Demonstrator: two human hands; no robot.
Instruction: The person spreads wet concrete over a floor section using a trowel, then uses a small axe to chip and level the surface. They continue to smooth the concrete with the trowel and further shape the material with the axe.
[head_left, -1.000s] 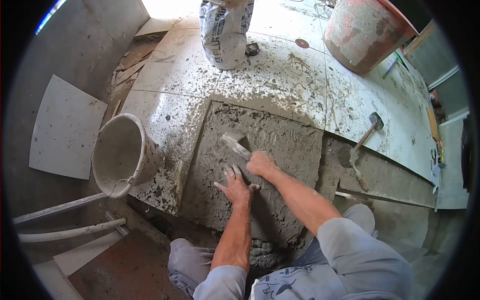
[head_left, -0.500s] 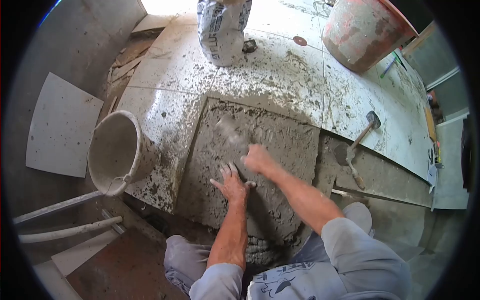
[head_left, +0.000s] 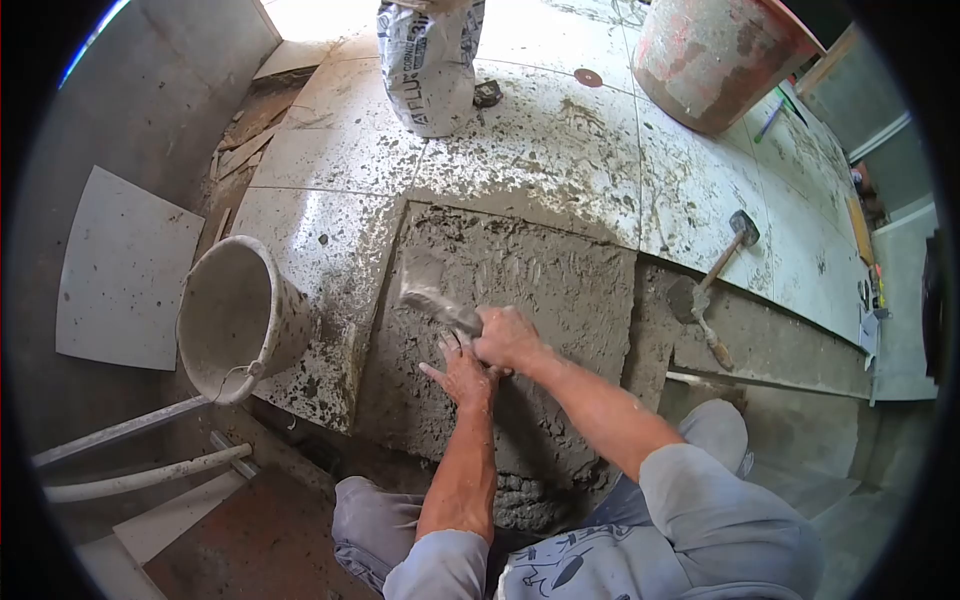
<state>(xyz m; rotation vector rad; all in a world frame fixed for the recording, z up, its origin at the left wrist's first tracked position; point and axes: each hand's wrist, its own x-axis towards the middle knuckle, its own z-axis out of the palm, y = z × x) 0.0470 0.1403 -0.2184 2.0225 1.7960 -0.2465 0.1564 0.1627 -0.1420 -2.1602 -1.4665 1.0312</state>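
Observation:
A square patch of wet grey mortar (head_left: pixel 560 290) lies in front of me, its surface rough and ridged. My left hand (head_left: pixel 463 378) rests on this mortar, palm down with fingers spread. Just above it, partly overlapping its fingers in view, my right hand (head_left: pixel 506 338) is closed around the handle of a mortar-caked tool (head_left: pixel 425 285). The tool's broad head is blurred and points up and left, over the mortar. Its exact kind is unclear, and I cannot tell whether it touches the surface.
A bucket (head_left: pixel 232 320) stands at left, beside a white tile piece (head_left: pixel 125 270). A printed bag (head_left: pixel 430 70) and a large stained red tub (head_left: pixel 715 60) stand on spattered floor tiles (head_left: pixel 350 150). At right lie a mallet (head_left: pixel 742 228) and a trowel (head_left: pixel 690 300) with a mortar-smeared handle.
My right hand has moved down and left, closer to my left hand, bringing the tool lower. My left hand stays in nearly the same place. The whole view has shifted slightly.

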